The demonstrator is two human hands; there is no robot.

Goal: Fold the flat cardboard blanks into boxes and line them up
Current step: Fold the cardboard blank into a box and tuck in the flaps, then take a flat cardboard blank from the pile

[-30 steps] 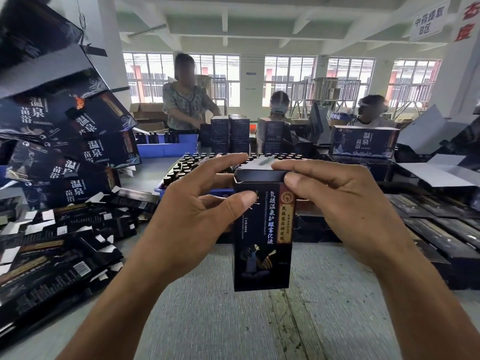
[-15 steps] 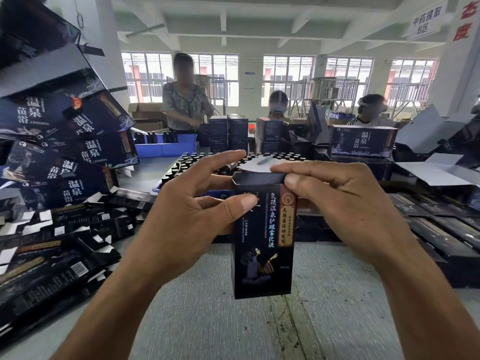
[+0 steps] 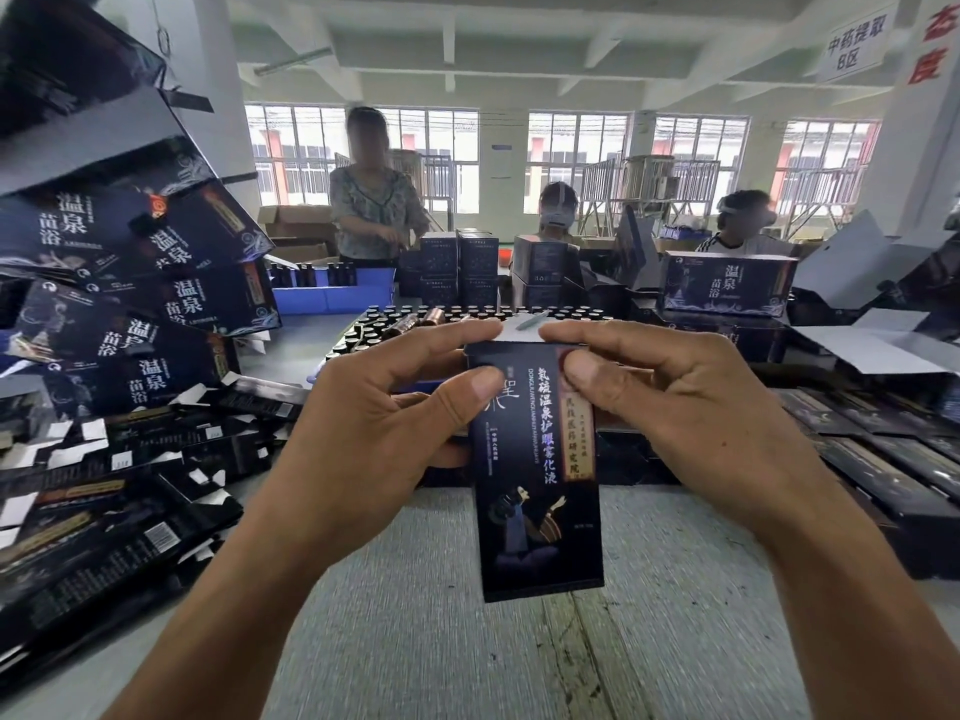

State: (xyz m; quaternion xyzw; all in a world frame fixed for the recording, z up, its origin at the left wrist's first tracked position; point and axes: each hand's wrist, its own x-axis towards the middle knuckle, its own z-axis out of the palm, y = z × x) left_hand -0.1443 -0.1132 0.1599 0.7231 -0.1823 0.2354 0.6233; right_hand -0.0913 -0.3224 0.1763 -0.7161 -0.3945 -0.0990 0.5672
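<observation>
Since the earlier frames the dark box (image 3: 537, 475) has been lowered slightly and tipped so that more of its printed front is seen, and both thumbs have been brought further onto that face. The box is held upright in the air above the grey worktop (image 3: 415, 641), clear of its surface. The left hand (image 3: 374, 433) is clamped on the box's upper left side, thumb pressed on the front panel and forefinger laid along the top edge. The right hand (image 3: 691, 413) is clamped on the upper right side in the same way, its forefinger meeting the left one over the top flap. A heap of flat blanks (image 3: 104, 491) is spread at the left of the worktop, with larger printed cartons (image 3: 156, 283) stacked behind it. Finished dark boxes (image 3: 883, 470) are lined up at the right. A tray of small bottles (image 3: 415, 322) is seen just beyond the hands, and three people are seen behind it.
</observation>
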